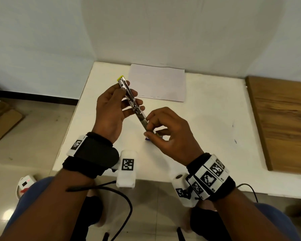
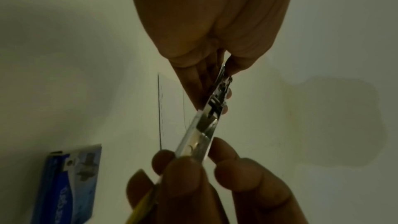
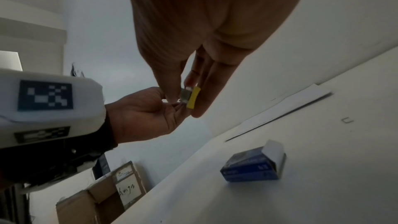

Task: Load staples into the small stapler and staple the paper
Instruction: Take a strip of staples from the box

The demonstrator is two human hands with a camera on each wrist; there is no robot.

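A small metal stapler (image 1: 131, 100) with yellow ends is swung open into one long strip, held above the white table (image 1: 215, 119). My left hand (image 1: 127, 98) grips its far half between thumb and fingers. My right hand (image 1: 149, 126) pinches the near end, where a yellow edge (image 3: 192, 98) shows between the fingertips. The open metal channel (image 2: 206, 125) faces the left wrist view. A blue staple box (image 3: 254, 168) lies on the table with its flap open, mostly hidden under my right hand in the head view. The white paper (image 1: 160, 82) lies flat at the back.
A wooden board (image 1: 281, 122) lies along the table's right side. One loose staple (image 3: 347, 120) sits on the table near the paper. Cardboard boxes (image 1: 0, 122) stand on the floor to the left. A wall rises just behind the table.
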